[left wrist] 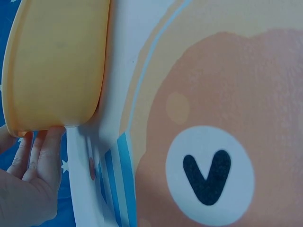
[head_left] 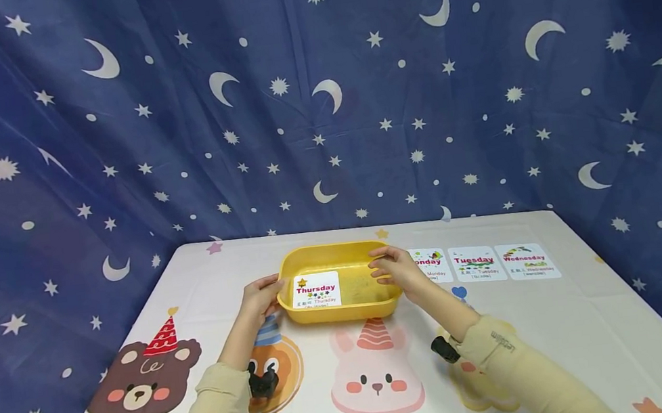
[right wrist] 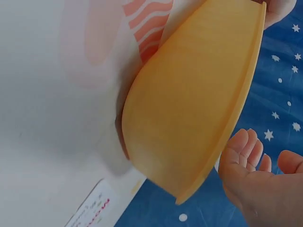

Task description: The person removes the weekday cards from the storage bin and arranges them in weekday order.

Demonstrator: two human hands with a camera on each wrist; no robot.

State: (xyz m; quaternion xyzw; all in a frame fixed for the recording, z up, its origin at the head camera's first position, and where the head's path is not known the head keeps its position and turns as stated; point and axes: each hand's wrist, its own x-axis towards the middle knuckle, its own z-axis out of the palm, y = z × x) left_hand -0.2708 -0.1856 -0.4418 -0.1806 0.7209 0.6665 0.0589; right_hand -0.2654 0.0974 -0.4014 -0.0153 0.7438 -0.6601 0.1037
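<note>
A yellow plastic basin (head_left: 370, 309) sits on the table, and a white "Thursday" card (head_left: 316, 291) lies inside it at the left. My left hand (head_left: 260, 299) holds the basin's left end, thumb at the rim and fingers against the outer wall; the left wrist view shows this hand (left wrist: 35, 175) under the rim. My right hand (head_left: 396, 270) is over the basin's right end with loosely bent fingers. In the right wrist view, the same hand (right wrist: 260, 175) hovers beside the rim with nothing between thumb and fingers.
Right of the basin, a "Monday" card (head_left: 431, 264), partly behind my right hand, a "Tuesday" card (head_left: 477, 264) and a "Wednesday" card (head_left: 527, 261) lie in a row. The white tablecloth (head_left: 613, 310) has printed animals. A blue star-and-moon curtain (head_left: 319, 99) hangs behind.
</note>
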